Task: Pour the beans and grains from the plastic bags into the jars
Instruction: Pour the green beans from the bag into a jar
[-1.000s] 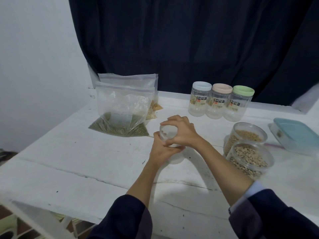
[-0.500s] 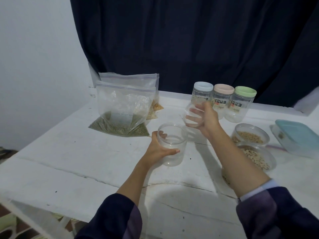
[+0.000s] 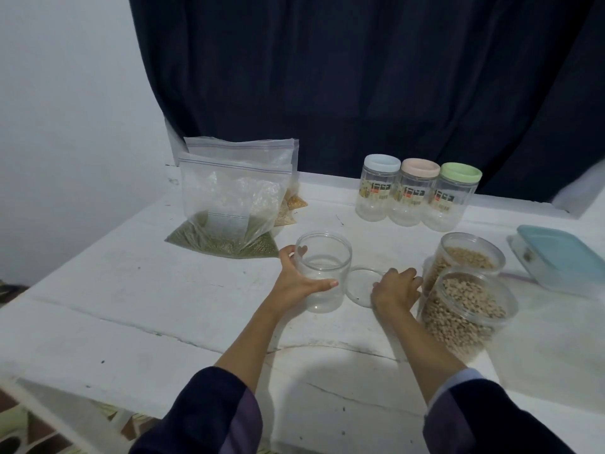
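Observation:
An empty clear jar (image 3: 324,257) stands open-topped in the middle of the white table (image 3: 137,309). My left hand (image 3: 296,281) grips its left side, thumb across the front. Its clear round lid (image 3: 361,285) lies flat on the table just right of the jar, and my right hand (image 3: 394,290) rests on the lid's right edge with fingers bent. A zip bag of green beans (image 3: 226,221) stands behind and left of the jar. More bags of pale and yellow grains (image 3: 289,204) lean behind it.
Two open jars filled with beans (image 3: 468,309) (image 3: 465,257) stand close to my right hand. Three empty lidded jars (image 3: 419,194) line the back. A blue-lidded box (image 3: 563,260) lies far right. A dark curtain hangs behind the table.
My right hand took the lid off the jar, carried it right and set it down on the table beside the jar. My left hand kept hold of the jar.

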### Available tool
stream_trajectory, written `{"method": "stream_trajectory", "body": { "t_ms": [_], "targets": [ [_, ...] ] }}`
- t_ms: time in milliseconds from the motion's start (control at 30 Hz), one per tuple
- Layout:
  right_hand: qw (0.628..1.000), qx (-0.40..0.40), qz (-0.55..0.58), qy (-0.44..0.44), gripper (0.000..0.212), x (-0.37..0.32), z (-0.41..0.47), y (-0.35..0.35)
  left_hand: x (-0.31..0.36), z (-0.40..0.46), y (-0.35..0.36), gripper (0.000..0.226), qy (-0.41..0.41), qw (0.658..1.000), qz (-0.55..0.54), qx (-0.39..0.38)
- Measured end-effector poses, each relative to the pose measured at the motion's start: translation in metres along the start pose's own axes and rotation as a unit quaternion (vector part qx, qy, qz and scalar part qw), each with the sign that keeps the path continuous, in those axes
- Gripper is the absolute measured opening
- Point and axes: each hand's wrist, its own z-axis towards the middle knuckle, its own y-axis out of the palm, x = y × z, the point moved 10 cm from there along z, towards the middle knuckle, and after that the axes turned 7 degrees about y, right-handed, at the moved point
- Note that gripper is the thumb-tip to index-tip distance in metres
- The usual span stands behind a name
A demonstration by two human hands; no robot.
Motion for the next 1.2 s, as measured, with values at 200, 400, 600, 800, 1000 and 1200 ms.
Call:
{"method": "stream_trajectory", "body": {
  "t_ms": [200,400,600,800,1000,1200],
  "targets": [
    [0.997,-0.004,-0.077,-0.014,0.036,-0.017,0.007,-0.006,0.011,0.0,-0.012,0.126,0.013,0.996,0.092,0.015],
    [0.999,0.012,0.003,-0.036,0.022,-0.067,0.019,-0.06,0.034,-0.006,-0.037,0.096,0.025,0.997,0.071,-0.025],
    [0.985,0.048,0.024,-0.164,0.022,-0.2,-0.002,-0.097,0.065,0.03,-0.131,0.026,0.034,0.994,0.067,0.083],
    [0.944,0.007,0.014,-0.33,0.023,-0.35,-0.043,-0.068,0.077,0.076,-0.193,0.023,0.013,0.994,0.105,0.032],
    [0.925,-0.026,-0.018,-0.379,0.032,-0.426,-0.048,-0.024,0.072,0.114,-0.245,0.024,-0.007,0.993,0.115,0.021],
    [0.938,-0.045,-0.086,-0.333,0.035,-0.439,-0.026,0.005,0.048,0.137,-0.267,0.025,-0.034,0.995,0.096,0.019]
  ]
}}
